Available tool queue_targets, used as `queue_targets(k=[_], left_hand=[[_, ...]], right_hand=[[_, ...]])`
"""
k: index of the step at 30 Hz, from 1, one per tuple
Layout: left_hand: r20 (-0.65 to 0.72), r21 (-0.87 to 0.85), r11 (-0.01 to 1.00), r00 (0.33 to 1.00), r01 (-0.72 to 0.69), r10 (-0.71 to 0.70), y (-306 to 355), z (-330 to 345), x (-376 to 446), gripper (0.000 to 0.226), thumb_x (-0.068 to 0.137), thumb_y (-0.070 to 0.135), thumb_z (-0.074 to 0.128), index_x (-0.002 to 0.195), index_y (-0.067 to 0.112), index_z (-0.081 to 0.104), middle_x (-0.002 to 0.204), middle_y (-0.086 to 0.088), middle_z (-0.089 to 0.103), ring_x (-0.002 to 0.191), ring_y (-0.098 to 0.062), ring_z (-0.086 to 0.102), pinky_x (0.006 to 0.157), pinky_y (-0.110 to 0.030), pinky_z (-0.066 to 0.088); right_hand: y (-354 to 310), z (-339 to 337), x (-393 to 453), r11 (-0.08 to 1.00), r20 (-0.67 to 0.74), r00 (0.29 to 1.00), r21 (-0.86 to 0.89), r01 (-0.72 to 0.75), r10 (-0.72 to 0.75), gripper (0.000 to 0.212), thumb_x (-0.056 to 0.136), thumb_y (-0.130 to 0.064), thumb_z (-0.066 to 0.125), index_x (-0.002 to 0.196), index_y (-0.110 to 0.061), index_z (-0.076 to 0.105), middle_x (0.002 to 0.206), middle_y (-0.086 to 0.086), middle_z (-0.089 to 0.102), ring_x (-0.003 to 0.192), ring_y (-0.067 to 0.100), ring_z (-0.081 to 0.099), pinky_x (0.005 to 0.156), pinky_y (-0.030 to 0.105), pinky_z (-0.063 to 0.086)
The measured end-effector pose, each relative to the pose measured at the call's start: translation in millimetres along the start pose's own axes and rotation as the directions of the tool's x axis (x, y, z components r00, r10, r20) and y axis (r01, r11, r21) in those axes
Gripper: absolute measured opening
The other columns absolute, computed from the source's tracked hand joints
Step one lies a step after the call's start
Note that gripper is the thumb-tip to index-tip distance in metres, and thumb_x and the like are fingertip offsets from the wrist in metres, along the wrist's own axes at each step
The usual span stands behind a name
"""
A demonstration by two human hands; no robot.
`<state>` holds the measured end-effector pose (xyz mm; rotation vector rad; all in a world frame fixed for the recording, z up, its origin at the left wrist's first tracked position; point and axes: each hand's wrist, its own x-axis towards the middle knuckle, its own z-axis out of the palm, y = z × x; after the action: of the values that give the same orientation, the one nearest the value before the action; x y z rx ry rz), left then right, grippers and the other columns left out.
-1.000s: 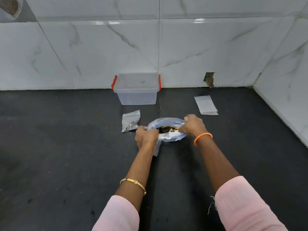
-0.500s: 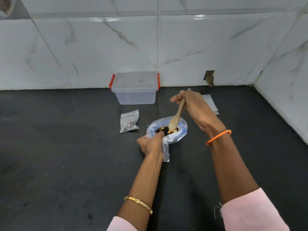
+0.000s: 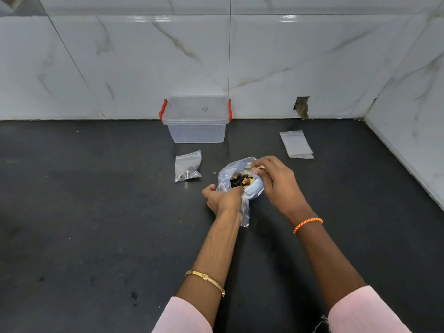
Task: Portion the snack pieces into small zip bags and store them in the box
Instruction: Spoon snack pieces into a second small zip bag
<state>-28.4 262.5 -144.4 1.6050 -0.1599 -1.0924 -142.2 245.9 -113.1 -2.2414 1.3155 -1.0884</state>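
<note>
though half-hidden, snack bag [image 3: 240, 179] mouth-up, seemingly upright

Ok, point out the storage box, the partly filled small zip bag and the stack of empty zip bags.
storage box [image 3: 196, 134]: head view, on its clear front wall.
partly filled small zip bag [image 3: 187, 165]: head view, on its middle, above the pieces.
stack of empty zip bags [image 3: 296, 144]: head view, on the top bag's centre.
</note>
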Motion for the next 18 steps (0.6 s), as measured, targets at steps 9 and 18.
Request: queue_targets(k=[9, 18], left_hand=[[-0.002, 0.08, 0.997, 1.0, -0.003, 0.003, -2, 4, -9, 0.075, 0.068, 0.003, 0.078, 0.129, 0.018, 0.037, 0.131, -0.013, 0.047, 0.108, -0.028, 0.056, 0.088, -0.034, 0.048], [-0.018, 0.082, 0.997, 1.0, 0.006, -0.005, -1, 5, -9, 0.074, 0.069, 0.0, 0.075, 0.13, 0.019, 0.038, 0.13, -0.014, 0.049, 0.103, -0.028, 0.059, 0.088, -0.036, 0.051]], right_hand=[[-6, 0, 5, 0.998, -0.179, 0.983, 0.054, -0.037, 0.046, 0.012, 0.092, -0.006, 0.058, 0.09, -0.003, 0.069, 0.088, 0.003, 0.067, 0.077, 0.008, 0.058, 0.071, 0.003, 0.041], [1, 4, 6, 0.998, 0.036, 0.997, 0.008, -0.068, 0.067, 0.013, 0.092, -0.004, 0.057, 0.095, 0.001, 0.069, 0.089, 0.013, 0.07, 0.082, 0.024, 0.064, 0.069, 0.004, 0.039]])
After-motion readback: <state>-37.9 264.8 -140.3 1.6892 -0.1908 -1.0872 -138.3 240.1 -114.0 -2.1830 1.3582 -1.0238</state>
